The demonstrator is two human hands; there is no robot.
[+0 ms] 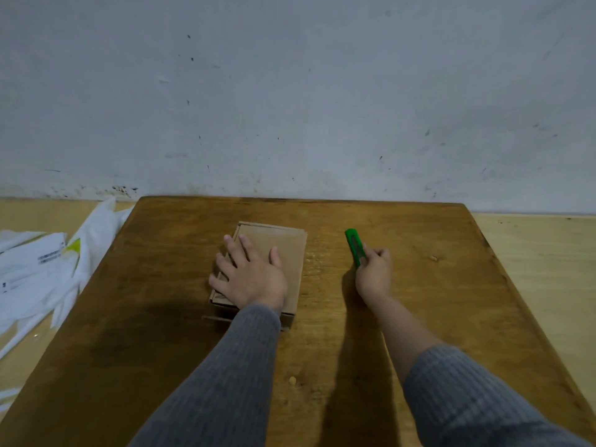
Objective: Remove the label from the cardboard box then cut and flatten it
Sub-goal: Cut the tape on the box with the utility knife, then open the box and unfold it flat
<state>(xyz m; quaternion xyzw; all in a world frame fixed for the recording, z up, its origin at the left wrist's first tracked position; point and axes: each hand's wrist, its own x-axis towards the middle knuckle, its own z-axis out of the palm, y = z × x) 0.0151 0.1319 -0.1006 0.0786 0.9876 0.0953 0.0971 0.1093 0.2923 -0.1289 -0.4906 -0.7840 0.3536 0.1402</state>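
Note:
A small brown cardboard box lies in the middle of the wooden table. My left hand rests flat on its top, fingers spread, covering the box's left half. No label shows on the visible cardboard. To the right of the box, my right hand grips the lower end of a green utility knife, which points away from me just above the table. I cannot tell whether the blade is out.
White plastic bags and printed papers lie on the floor to the left of the table. A grey wall stands right behind the table's far edge. Light wooden floor shows to the right.

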